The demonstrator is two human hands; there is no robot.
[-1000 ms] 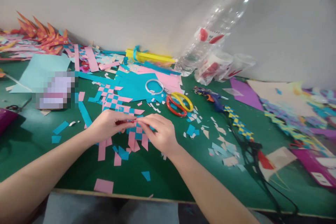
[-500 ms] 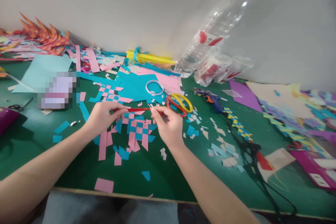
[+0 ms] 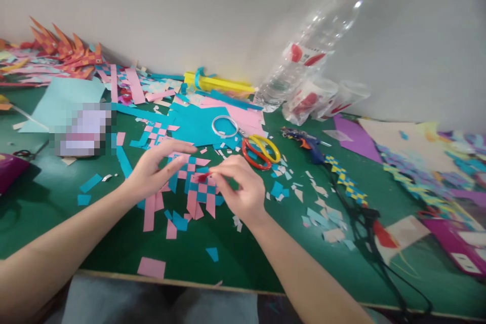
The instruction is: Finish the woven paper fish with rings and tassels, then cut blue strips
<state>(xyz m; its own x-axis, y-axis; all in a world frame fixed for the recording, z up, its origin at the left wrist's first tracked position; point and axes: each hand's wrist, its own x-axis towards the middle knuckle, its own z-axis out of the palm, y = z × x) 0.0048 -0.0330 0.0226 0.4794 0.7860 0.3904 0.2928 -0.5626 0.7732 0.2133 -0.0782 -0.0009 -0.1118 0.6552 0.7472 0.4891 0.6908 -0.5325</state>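
Observation:
My right hand (image 3: 241, 187) pinches a short red strip (image 3: 204, 177) between thumb and fingertips; the strip is blurred and its material is unclear. My left hand (image 3: 154, 169) is open, fingers stretched out and thumb apart, with nothing in it. Under and between both hands lies a pink-and-blue checkered woven paper piece (image 3: 205, 191), its loose strip ends pointing towards me. Just beyond my right hand rest scissors with a red and a yellow handle (image 3: 261, 166). Blue paper sheets (image 3: 193, 126) lie behind the hands.
A clear plastic bottle (image 3: 322, 28) and plastic cups (image 3: 309, 101) stand by the wall. To the right are a blue glue gun (image 3: 313, 149), a black cable (image 3: 375, 253) and a magenta box (image 3: 451, 243). Paper scraps (image 3: 321, 216) are scattered about. A pixelated rectangular object (image 3: 85, 131) lies left.
The red strip was stretched between both hands. My left hand has let go and opened; my right hand has lowered slightly and still holds the strip.

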